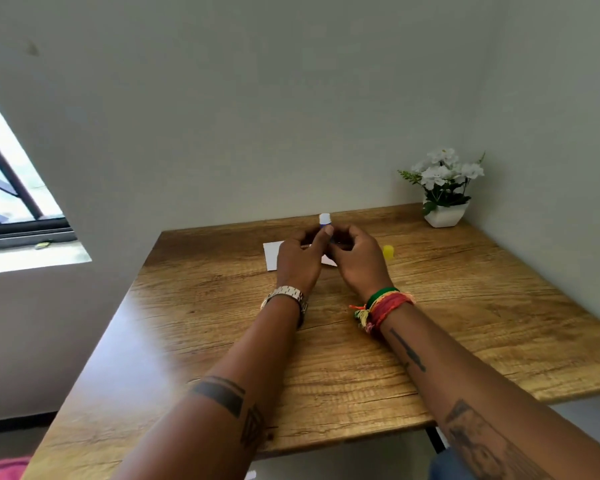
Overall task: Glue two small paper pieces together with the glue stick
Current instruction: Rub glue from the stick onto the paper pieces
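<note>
Both my hands meet over the far middle of the wooden table (326, 341). My left hand (300, 259) and my right hand (359, 259) are closed together around the glue stick (325, 219), whose white, uncapped tip pokes up above my fingers. White paper (272, 255) lies flat on the table under and behind my hands, mostly hidden; a second bit of paper (328, 260) shows between them. A small yellow cap (388, 252) rests on the table just right of my right hand.
A white pot of white flowers (443, 188) stands in the table's far right corner against the wall. A window (11, 195) is at the left. The table's left edge catches bright glare.
</note>
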